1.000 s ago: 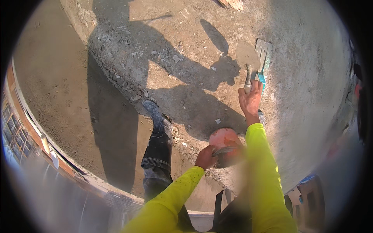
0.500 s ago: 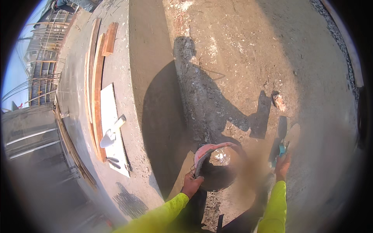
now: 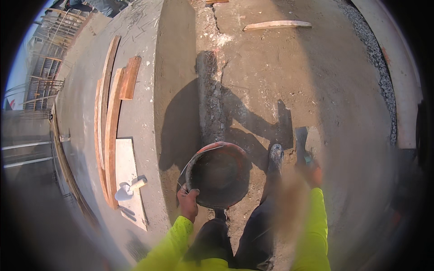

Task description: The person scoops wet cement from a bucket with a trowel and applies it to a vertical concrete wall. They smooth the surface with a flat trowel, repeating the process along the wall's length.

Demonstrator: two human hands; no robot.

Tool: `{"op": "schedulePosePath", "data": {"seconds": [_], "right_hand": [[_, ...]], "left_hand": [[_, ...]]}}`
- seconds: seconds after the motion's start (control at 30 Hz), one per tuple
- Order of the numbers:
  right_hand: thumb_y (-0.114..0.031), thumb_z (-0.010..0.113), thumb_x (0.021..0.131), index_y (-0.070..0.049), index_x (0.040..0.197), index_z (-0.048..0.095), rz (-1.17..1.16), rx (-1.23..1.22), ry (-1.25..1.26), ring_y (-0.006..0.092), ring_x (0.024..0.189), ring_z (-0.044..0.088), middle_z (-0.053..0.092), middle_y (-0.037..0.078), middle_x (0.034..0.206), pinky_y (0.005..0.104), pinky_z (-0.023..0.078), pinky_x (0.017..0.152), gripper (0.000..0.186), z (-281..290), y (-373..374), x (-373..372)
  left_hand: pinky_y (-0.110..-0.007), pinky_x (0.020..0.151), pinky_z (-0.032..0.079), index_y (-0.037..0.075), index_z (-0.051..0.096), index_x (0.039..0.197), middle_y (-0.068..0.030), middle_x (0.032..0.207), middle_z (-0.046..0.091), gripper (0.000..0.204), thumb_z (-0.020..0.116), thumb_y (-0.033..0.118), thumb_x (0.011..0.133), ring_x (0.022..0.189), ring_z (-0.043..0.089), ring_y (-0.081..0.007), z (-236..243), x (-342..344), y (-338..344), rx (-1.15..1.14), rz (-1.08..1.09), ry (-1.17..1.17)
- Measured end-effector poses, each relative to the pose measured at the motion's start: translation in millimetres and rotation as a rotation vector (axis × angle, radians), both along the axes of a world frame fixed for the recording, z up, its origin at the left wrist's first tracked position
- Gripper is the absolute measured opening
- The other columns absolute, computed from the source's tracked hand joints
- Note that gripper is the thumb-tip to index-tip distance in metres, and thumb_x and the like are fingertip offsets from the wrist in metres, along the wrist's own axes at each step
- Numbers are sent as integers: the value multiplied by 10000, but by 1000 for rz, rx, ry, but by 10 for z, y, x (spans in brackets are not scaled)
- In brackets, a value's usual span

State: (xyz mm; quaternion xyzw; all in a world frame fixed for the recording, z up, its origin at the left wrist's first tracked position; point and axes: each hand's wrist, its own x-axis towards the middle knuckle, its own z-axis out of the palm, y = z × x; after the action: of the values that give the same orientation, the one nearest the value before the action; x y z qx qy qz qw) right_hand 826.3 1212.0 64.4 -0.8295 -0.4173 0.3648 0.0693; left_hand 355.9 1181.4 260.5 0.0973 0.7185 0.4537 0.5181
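Note:
My left hand point(image 3: 189, 203) grips the wire handle of a dark round bucket point(image 3: 217, 174) with a red rim, at its lower left edge, above my legs. Out to the right, my right hand point(image 3: 313, 174) is closed on tools with flat blades point(image 3: 301, 141), one grey and one paler, and a teal handle; haze blurs that hand's lower part. On the concrete ledge point(image 3: 144, 113) to my left, a pointed trowel point(image 3: 124, 193) with a wooden handle lies on a white board point(image 3: 126, 160).
Timber planks point(image 3: 113, 149) lie along the ledge. A loose batten point(image 3: 276, 25) rests on the rough ground ahead, with a gravel strip point(image 3: 386, 101) at right. Rebar formwork point(image 3: 45, 72) stands at far left, near a person's legs point(image 3: 97, 7) at the top.
The view has swung round, bringing the ledge and planks in. Since half a second ago the bucket has moved left and up in view, and my boot shows beside it.

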Motion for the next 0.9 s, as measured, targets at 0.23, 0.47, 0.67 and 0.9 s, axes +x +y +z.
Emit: {"op": "schedulePosePath", "data": {"seconds": [0.23, 0.47, 0.67, 0.9], "right_hand": [[-119, 674, 841, 8, 1232, 487, 183, 19, -12, 462, 921, 637, 634, 278, 1014, 497, 500, 799, 452, -438, 2036, 276], [-143, 636, 877, -33, 1306, 487, 980, 16, 265, 398, 806, 647, 597, 210, 1000, 476, 521, 684, 467, 1071, 3535, -927], [-153, 632, 894, -28, 1240, 484, 1162, -22, 105, 402, 743, 646, 630, 234, 902, 473, 516, 658, 397, 1164, 4231, -1857], [-255, 643, 908, -54, 1160, 520, 402, -685, 713, 239, 623, 634, 609, 140, 747, 376, 523, 597, 345, 1468, 3986, -2423]], "left_hand": [[-255, 696, 486, -8, 639, 934, -35, 865, 664, 196, 576, -17, 749, 723, 598, -117, -923, 647, 1776, -108, 185, 76], [-233, 589, 391, 50, 581, 786, 36, 724, 555, 55, 623, 24, 761, 643, 476, -57, -1012, 638, 3311, -17, 122, 174], [-231, 540, 317, 48, 521, 727, 68, 654, 438, 118, 620, -4, 765, 621, 377, -31, -445, 497, 3716, 129, -79, 310], [-222, 538, 308, 34, 524, 752, 78, 680, 443, 95, 605, -14, 768, 638, 368, -24, 320, 4, 3846, 222, -59, 313]]}}
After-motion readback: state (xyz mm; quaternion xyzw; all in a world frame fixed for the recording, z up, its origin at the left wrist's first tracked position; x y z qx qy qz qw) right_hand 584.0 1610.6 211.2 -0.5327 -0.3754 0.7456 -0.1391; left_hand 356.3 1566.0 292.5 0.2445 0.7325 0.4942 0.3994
